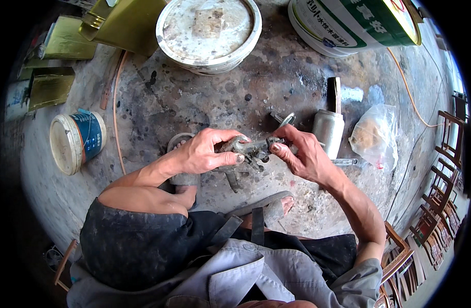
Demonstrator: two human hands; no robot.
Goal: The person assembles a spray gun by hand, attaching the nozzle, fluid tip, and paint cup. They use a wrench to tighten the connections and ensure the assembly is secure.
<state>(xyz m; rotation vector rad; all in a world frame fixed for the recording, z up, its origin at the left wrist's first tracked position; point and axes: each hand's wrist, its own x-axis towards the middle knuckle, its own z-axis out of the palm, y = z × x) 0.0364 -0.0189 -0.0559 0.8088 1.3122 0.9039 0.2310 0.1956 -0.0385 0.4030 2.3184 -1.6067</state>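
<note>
A dirty grey metal spray gun (pixel 236 179) is held in front of me, above the floor and my sandalled feet. My left hand (pixel 202 151) is closed round its body, thumb along the near side, and the handle hangs down below. At the gun's right end my right hand (pixel 308 156) is closed, thumb and forefinger pinching the end fitting. Those fingers partly hide the fitting. Just beyond the right hand a silver metal cup (pixel 329 134) lies on the floor, with a round metal lid piece (pixel 286 120) to its left. A wrench (pixel 345 162) lies close to the cup.
A white lidded bucket (pixel 209 31) and a large green-and-white paint bucket (pixel 351 25) stand ahead. A small blue-and-white pail (pixel 79 141) is at left, near an orange hose (pixel 118 110). A clear plastic bag (pixel 376 134) and wooden chair frames (pixel 440 190) are at right.
</note>
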